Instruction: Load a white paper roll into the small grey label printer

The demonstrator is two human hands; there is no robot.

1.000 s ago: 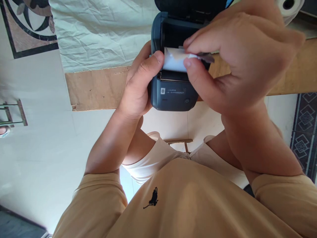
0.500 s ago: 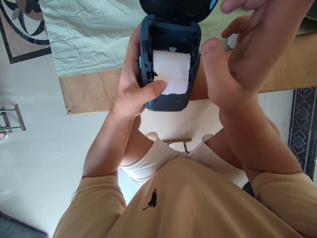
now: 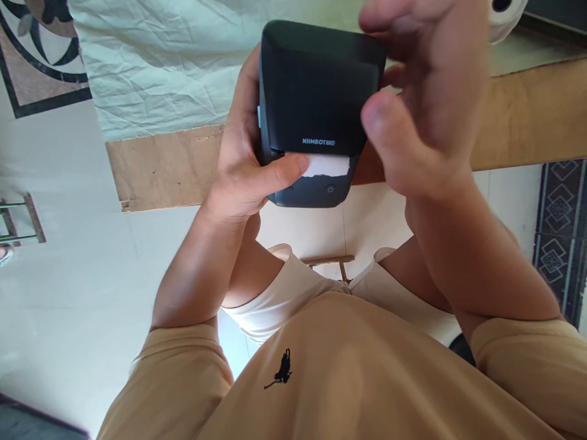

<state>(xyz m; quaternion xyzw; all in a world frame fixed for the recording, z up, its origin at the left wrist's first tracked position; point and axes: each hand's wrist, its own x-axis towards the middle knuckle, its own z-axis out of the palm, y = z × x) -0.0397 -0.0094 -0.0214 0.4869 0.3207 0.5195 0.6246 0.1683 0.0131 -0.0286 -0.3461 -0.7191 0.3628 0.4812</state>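
A dark label printer [image 3: 321, 91] marked NIIMBOT is in my left hand [image 3: 243, 171]. The fingers go round its left side, and the thumb lies across the front by the paper slot. The lid is down over the body, though I cannot tell whether it is latched. A strip of white label paper [image 3: 330, 165] with a ragged edge sticks out below the lid. My right hand [image 3: 426, 116] is beside the lid's right edge, fingers apart and slightly blurred. Whether its fingertips touch the lid is hard to see.
Beneath the printer is a table with a pale green cloth [image 3: 160, 67] and a bare wooden edge [image 3: 165, 168]. A white roll [image 3: 504, 21] stands at the upper right beside a dark object [image 3: 559, 18]. A patterned dark mat [image 3: 559, 238] lies on the right of the floor.
The printer's lid has swung down, covering the paper roll compartment. My right hand has moved left to the lid's edge, uncovering the white roll. My left hand keeps its hold.
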